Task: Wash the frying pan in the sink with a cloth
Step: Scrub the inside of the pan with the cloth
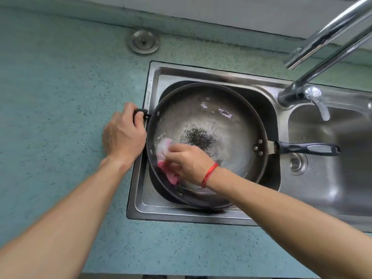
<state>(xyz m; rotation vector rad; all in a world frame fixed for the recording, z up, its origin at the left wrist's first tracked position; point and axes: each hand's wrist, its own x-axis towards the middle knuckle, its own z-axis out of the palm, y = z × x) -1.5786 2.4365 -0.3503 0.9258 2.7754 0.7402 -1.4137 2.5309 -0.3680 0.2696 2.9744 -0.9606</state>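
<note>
We are standing over the blue-green counter [60, 81], and its steel sink [211, 74] is holding the frying pan [221, 133] in the left basin, the long handle [308, 149] pointing to 3 o'clock. Our left hand [122, 135] is gripping the small loop handle [141, 112] at 9 o'clock. Our right hand [187, 162] is clutching the pink cloth [170, 175], pressing it against the pan's inner wall at 8 o'clock
</note>
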